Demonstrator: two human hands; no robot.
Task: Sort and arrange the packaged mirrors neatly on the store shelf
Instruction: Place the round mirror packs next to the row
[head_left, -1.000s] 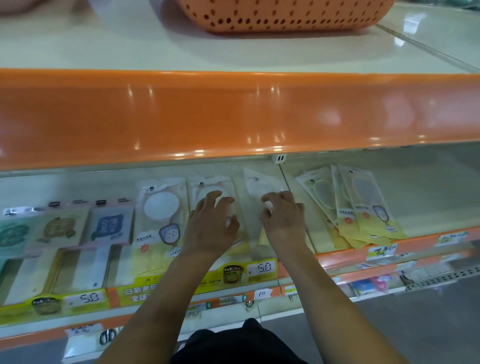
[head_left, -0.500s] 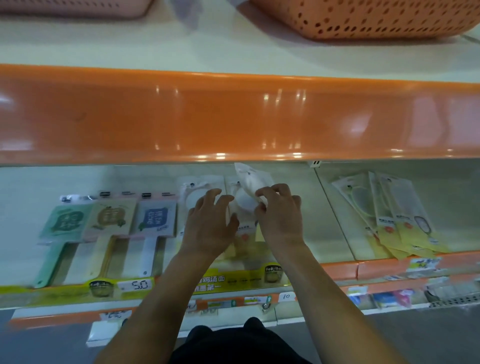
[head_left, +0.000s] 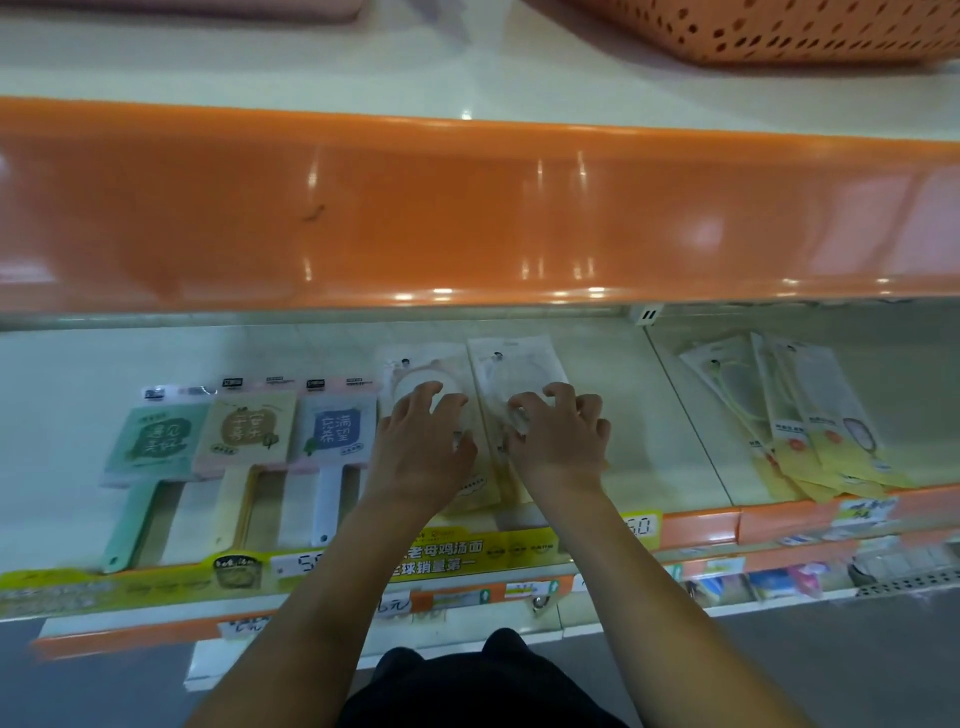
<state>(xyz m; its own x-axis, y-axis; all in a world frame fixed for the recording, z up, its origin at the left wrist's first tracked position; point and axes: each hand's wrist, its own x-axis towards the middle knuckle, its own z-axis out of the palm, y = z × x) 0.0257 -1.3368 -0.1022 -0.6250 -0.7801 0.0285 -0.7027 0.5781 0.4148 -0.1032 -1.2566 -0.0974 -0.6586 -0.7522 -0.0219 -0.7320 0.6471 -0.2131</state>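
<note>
Packaged mirrors, white round type, two packs: laid flat side by side on the lower store shelf (head_left: 613, 415), one pack (head_left: 415, 374) under the left hand (head_left: 421, 457), the other (head_left: 511, 364) under the right hand (head_left: 558, 447). Each is sealed in a clear glossy sleeve with a yellow card at the near end. Judged light, flat and stiff through the mirror, but fragile; the film is judged slippery and likely to slide over the smooth shelf or over a neighbouring pack. Best taken by the long edges or pressed flat from above, not by the loose top flap.

Square handled mirrors, three packs, green (head_left: 156, 447), cream (head_left: 249, 431) and blue (head_left: 337, 431): ranged in a row just left of the left hand, handles toward the shelf front. Already orderly.

Yellow-carded mirror packs (head_left: 826, 431): fanned and overlapping, well to the right of the right hand, past a shelf divider (head_left: 685, 415). Judged still to be straightened.

Left hand: fingers spread and bent, fingertips pressed on its pack; no clasp around it is seen.

Right hand: fingers curled, tips on the pack face; whether an edge is pinched cannot be told.

Price strip (head_left: 457, 556): yellow, along the front lip, nearer than both wrists.
</note>
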